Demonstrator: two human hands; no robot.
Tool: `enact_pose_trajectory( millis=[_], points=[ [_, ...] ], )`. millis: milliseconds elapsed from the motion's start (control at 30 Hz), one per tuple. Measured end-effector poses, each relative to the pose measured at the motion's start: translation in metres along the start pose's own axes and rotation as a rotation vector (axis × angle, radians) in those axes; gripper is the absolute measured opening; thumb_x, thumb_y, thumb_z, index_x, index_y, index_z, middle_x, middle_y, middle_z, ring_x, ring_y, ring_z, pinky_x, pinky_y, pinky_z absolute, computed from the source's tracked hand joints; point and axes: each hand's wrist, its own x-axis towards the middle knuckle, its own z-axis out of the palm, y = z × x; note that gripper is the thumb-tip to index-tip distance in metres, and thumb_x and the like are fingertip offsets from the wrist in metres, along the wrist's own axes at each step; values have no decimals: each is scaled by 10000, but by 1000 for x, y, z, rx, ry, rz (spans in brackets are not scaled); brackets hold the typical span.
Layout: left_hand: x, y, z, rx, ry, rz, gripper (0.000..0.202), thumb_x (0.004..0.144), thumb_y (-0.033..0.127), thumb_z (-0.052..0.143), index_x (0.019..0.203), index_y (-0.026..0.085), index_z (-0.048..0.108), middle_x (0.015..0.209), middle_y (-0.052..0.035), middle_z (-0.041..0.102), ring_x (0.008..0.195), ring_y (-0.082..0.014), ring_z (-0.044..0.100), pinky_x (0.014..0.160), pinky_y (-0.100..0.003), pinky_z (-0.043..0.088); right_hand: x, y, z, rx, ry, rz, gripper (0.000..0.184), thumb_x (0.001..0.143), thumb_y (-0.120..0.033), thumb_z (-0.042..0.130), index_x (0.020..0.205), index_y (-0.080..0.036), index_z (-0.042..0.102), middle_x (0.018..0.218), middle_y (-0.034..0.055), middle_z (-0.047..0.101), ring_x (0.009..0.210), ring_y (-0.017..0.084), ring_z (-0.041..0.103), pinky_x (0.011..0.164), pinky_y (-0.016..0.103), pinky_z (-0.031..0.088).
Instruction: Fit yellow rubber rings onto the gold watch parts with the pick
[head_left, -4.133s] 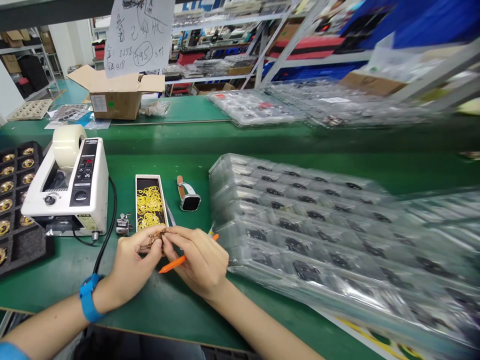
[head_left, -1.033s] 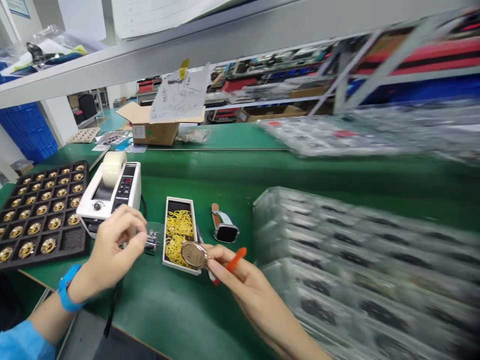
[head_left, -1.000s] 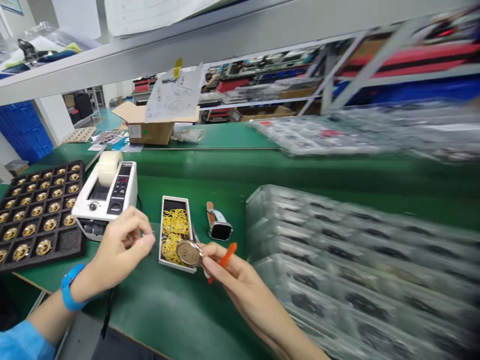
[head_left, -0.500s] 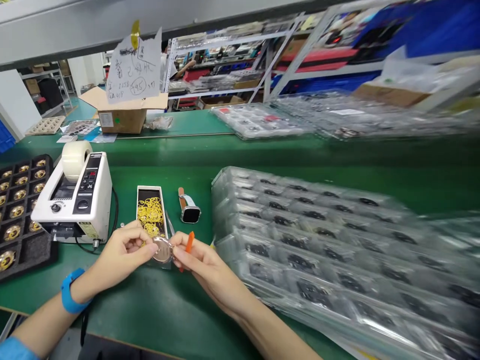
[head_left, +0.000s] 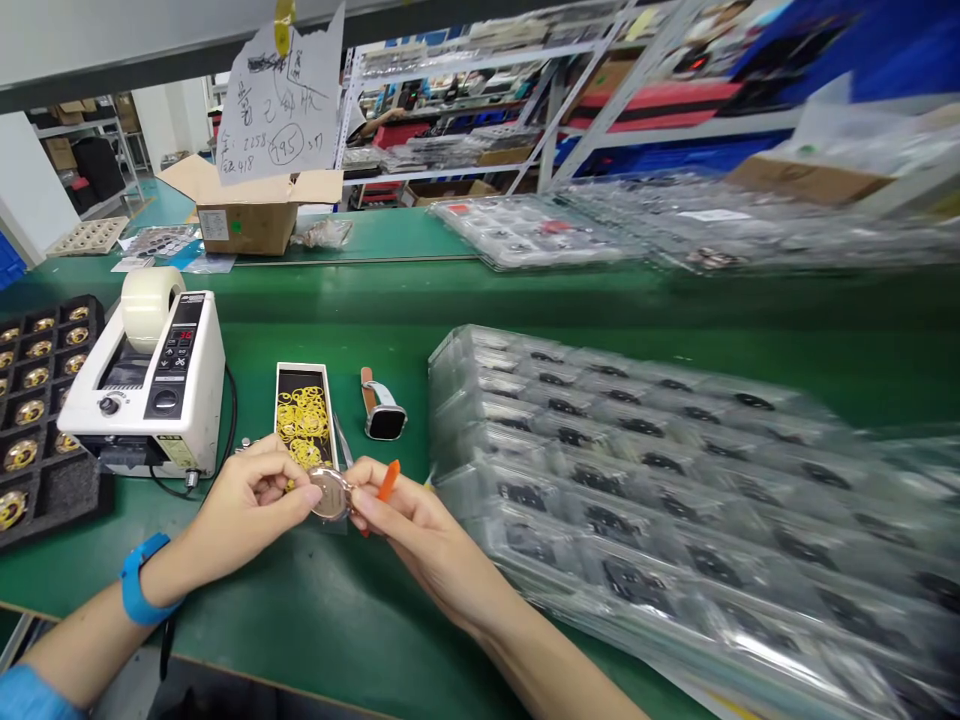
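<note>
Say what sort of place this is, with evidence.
Probably an assembly workshop: a tape dispenser, a black tray of golden parts and stacked clear trays on a green bench.

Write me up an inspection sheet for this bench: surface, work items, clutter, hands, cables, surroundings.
Surface: green benchtop, raised ledge behind.
Work items: round metal case, held; white box with yellow rings just beyond.
Clutter: smartwatch right of the box; stacked clear trays, right; foam tray, left.
Hands: left hand at the case's left edge, grip unclear; right hand holds its right edge and an orange tool.
Cables: black cable beside the tape dispenser.
Surroundings: handwritten sheet hanging, open carton on the ledge.
</note>
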Motion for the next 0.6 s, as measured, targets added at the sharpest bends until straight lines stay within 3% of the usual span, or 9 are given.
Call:
enact_pose_trajectory(
  millis=[400,600],
  points=[
    [-1,-2,4,82,31,44,184,797,235,556,622,179,570,671,17,412,577,-111,393,522,-251,301,-1,1,0,-27,4,-6,408,798,-606,580,766,-203,525,688,-24,402,634,127,348,614,256,315],
    [-4,-3,10,364,195,217,171,767,166,575,613,183,503,640,32,414,551,-97,384,510,-227,310,-1,0,2,-141,32,-78,408,828,-603,536,739,-206,530,698,-13,433,652,135,389,651,264,356]
  ],
)
